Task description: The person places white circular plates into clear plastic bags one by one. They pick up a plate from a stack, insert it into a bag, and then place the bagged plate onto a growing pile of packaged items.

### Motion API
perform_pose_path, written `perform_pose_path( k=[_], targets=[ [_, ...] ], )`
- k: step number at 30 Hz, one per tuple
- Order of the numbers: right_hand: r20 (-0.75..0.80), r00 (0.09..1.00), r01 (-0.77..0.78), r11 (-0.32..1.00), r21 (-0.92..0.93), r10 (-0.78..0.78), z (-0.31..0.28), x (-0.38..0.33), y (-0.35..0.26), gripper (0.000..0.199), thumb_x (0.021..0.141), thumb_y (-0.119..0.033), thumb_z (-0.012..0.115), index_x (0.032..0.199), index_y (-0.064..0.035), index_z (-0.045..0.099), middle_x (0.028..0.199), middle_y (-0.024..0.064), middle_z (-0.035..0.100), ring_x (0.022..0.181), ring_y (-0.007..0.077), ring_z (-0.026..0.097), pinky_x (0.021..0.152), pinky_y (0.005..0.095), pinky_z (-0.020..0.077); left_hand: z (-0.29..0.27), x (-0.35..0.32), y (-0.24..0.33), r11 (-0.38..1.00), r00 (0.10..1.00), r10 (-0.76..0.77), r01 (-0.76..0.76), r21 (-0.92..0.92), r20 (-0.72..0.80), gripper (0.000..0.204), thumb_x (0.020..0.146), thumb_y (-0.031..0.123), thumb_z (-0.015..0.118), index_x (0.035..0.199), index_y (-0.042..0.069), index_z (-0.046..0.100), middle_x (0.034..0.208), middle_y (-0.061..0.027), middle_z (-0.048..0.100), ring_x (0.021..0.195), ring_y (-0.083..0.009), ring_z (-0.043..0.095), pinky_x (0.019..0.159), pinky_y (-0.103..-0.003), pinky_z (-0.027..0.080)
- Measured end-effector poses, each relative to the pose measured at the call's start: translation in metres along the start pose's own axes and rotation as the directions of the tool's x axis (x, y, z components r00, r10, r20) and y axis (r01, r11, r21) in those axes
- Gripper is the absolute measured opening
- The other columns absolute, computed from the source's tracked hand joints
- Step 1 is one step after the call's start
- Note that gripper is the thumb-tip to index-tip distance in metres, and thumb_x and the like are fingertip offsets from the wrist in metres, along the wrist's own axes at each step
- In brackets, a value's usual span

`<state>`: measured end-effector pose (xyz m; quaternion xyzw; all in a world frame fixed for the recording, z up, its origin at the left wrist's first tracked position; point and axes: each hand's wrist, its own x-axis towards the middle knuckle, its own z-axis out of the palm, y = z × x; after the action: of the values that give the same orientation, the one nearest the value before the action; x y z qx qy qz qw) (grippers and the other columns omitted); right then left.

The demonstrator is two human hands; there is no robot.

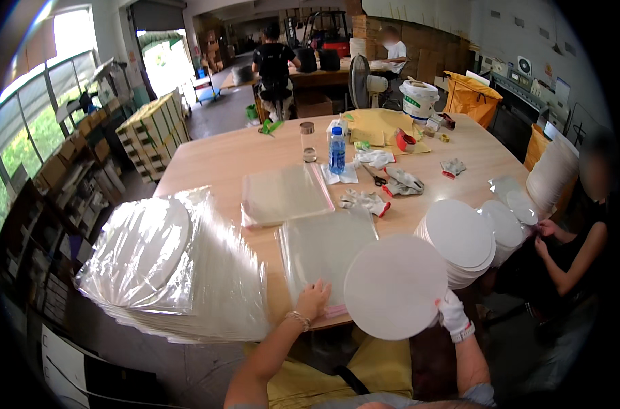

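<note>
My right hand (453, 315), in a white glove, grips the right edge of a round white disc (396, 286). The disc is held up, tilted, over the table's near edge and partly covers a stack of clear plastic bags (323, 249). My left hand (313, 300) is bare and wears a bracelet. Its fingers lie apart on the near left part of those bags, by their pink-edged side. To the right stands a pile of round white discs (458, 235), close to the held one. On the left, wrapped discs (143, 249) lie stacked in shiny clear bags.
Another bag stack (283, 194) lies farther in. Beyond it are a blue-capped bottle (336, 151), scissors (376, 177), gloves (403, 182), red tape (405, 141) and a white bucket (417, 100). A person (562, 255) sits at the right beside smaller disc piles (502, 223).
</note>
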<state>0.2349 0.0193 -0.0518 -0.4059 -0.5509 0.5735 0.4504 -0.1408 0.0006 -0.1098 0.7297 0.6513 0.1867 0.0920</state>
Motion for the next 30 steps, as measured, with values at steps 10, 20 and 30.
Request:
perform_pose_path(
  k=[10,20,30],
  targets=[
    [0.268,0.848,-0.529,0.763,0.371,0.458,0.042,-0.066,0.027,0.035,0.086,-0.016,0.05,0.118,-0.0022,0.048,0.083,0.0061,0.061,0.054,0.0114,0.052,0.045,0.0243,0.0417,0.01,0.039,-0.028,0.994,0.999,0.051,-0.052,0.099,0.012,0.015,0.081,0.019,0.054,0.085,0.007,0.062,0.092,-0.0073,0.059,0.089,-0.0279,0.058,0.078,-0.045,0.045],
    [-0.032,0.833,-0.379,0.611,0.695,0.553,0.132,-0.034,0.016,0.013,0.091,-0.013,0.045,0.105,-0.0131,0.047,0.082,0.0044,0.055,0.059,0.0149,0.051,0.053,0.0336,0.0432,-0.076,0.003,-0.002,0.151,0.667,-0.472,0.705,-0.693,0.576,0.024,0.088,0.019,0.052,0.105,0.001,0.055,0.12,-0.0165,0.052,0.103,-0.0225,0.055,0.073,-0.033,0.05],
    [-0.078,0.808,-0.375,0.611,0.697,0.584,0.158,-0.018,0.011,0.013,0.093,-0.021,0.048,0.105,-0.0158,0.05,0.086,0.0003,0.057,0.066,0.0138,0.058,0.063,0.0323,0.0526,0.096,0.003,0.063,-0.01,0.796,-0.602,-0.094,-0.995,-0.069,0.016,0.088,0.009,0.052,0.099,0.0,0.058,0.099,-0.0107,0.061,0.096,-0.0135,0.055,0.079,-0.028,0.047]
  ],
)
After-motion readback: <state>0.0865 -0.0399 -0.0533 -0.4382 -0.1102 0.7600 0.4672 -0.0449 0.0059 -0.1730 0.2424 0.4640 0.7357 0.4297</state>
